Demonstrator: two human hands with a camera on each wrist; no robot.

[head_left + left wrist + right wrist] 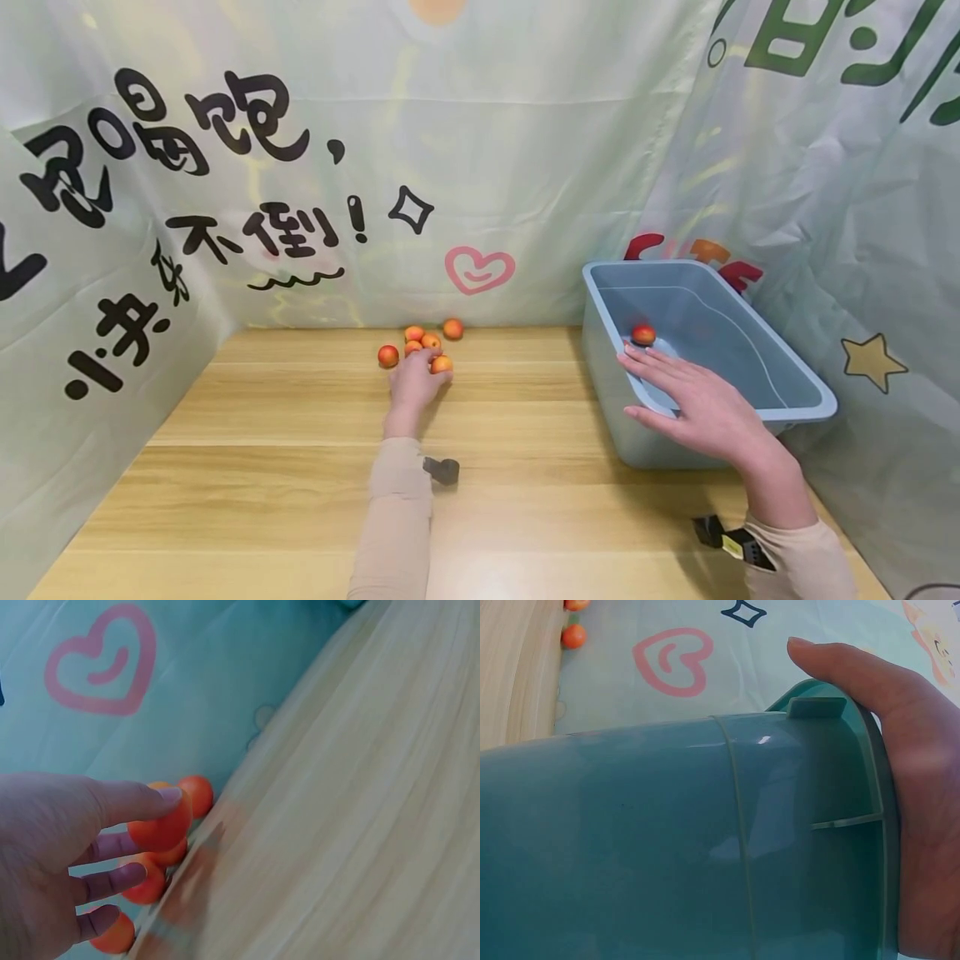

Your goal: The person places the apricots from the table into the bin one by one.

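Note:
My left hand [416, 387] is at the small group of apricot-like fruits by the back of the table. Thumb and forefinger pinch one orange-red apricot [163, 826] in the left wrist view; its other fingers are spread over neighbouring apricots [146, 883]. Another apricot [387, 356] lies just left of this hand, and one [453, 328] sits behind against the cloth. Over the near left rim of a blue-grey plastic bin [600, 350] my right hand [697, 400] lies with straight fingers, thumb outside the rim. Inside the bin is a single red-orange apricot [642, 335].
A printed cloth [525, 167] hangs behind the wooden table [285, 467] and along both sides. The bin stands at the table's right, near the side cloth. Each sleeve carries a small dark wrist device [442, 471].

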